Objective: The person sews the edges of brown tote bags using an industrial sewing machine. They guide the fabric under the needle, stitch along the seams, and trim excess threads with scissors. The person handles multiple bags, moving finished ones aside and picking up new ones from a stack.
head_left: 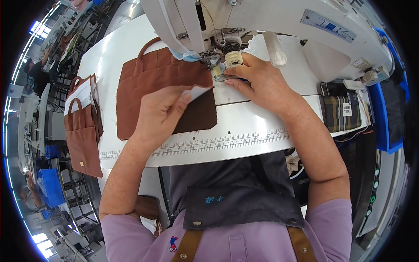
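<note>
Head view: the left hand is pinching a pale flap over the brown panel — gentle tension suits; the right hand, grip unclear, is needing clearance from the sewing machine.

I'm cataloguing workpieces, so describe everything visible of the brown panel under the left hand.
The brown panel is reddish-brown and looks like smooth fabric or leather, with seam-like lines across its upper part, a curved handle at the top and loose threads along its edges. It lies mostly flat on the white table, its upper right beside the sewing machine; contact there is unclear. The left hand pinches a raised, pale-backed flap, apparently its own, above a dark brown lower right area.
</note>
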